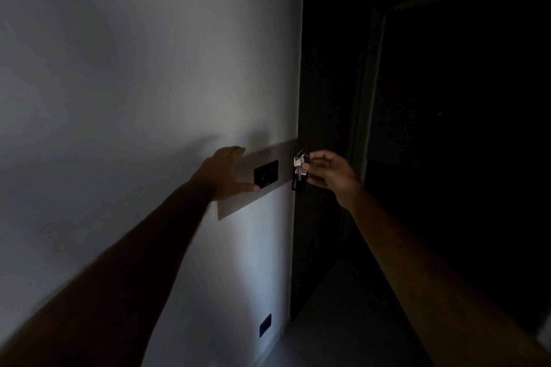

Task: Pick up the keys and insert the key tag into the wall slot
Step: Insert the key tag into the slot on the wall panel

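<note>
A bunch of silver keys [299, 164] on a ring hangs from my right hand [329, 173], which pinches it near the wall's corner. A dark key tag [294, 185] dangles below the keys. The black wall slot unit [266, 174] sits on a grey strip panel [283, 152], just left of the keys. My left hand [224, 172] lies flat and open against the wall and panel, its thumb touching the slot unit's lower left edge.
The room is dim. A white wall [134, 68] fills the left side and ends at a corner, with a dark doorway [328, 83] to the right. A small black socket [265, 325] sits low on the wall near the floor.
</note>
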`<state>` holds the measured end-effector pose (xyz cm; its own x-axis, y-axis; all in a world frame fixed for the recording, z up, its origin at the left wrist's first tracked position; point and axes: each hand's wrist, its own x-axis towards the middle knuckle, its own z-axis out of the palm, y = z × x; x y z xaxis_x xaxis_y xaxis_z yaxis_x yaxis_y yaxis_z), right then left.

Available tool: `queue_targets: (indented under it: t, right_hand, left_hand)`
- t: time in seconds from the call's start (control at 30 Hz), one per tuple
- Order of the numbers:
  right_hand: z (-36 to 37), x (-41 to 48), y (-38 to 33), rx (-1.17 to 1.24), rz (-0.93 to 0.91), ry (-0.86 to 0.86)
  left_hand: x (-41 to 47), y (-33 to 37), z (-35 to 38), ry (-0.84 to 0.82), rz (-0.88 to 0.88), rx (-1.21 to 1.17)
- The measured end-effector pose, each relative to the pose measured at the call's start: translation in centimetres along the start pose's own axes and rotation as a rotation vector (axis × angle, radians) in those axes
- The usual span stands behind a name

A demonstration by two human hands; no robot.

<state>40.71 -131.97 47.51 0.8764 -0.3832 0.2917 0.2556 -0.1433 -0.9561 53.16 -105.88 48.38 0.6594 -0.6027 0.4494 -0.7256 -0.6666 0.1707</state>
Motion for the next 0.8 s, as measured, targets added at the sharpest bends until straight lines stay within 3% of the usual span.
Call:
queue_targets:
  t: [0.13,0.5,0.8]
  right_hand:
    - [-1.4,4.1,1.0,-0.012,-0.010,-0.024]
    - [-6.2,15.9,3.4,-0.012,-0.066,-0.178]
    - [-5.7,25.1,7.3,0.041,-0.067,-0.280]
  left_hand:
    - [3.0,0.7,1.9,0.031,0.031,0.065]
    - [11.8,1.7,5.7,0.086,-0.098,0.152]
    - [17.4,-0.6,8.0,0.074,-0.154,0.259]
